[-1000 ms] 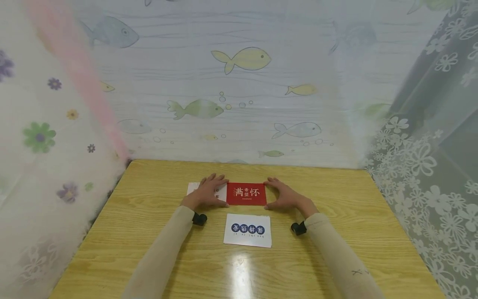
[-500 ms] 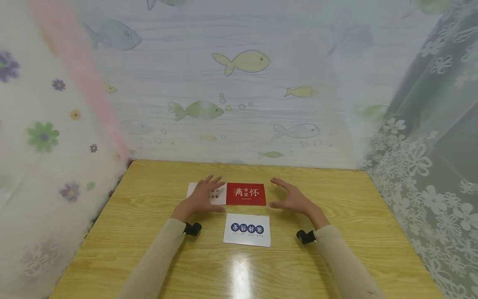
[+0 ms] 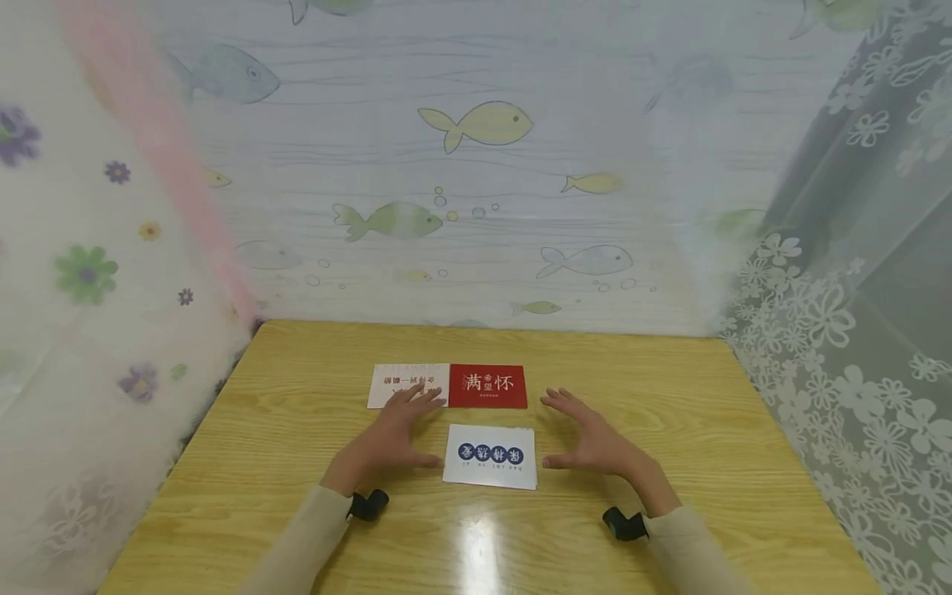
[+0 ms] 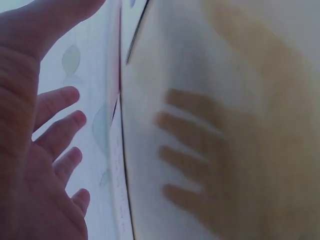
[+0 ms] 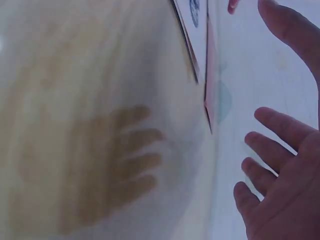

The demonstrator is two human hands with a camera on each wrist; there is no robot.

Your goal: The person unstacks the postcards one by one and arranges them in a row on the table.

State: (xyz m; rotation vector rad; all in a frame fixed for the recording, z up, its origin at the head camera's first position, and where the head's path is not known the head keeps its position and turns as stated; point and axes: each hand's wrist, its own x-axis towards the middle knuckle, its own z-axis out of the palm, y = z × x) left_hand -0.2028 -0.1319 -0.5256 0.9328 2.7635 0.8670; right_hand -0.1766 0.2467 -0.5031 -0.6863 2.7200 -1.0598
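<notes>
A white card with blue circles lies in the middle of the table, maybe a small stack. Behind it a red card and a white card with printed text lie edge to edge. My left hand hovers left of the blue-circle card, its fingertips overlapping the printed white card in the head view. On the other side, my right hand is held with thumb and fingers spread, apart from the card. Both wrist views show spread fingers holding nothing, with shadows on the tabletop.
The wooden table reaches back to a fish-patterned curtain. A flowered cloth hangs at the left, and a lace curtain at the right. Each wrist wears a small black camera.
Both hands have let go of the red card's sides, moved apart and drawn back toward me, to either side of the blue-circle card. The cards stay in place.
</notes>
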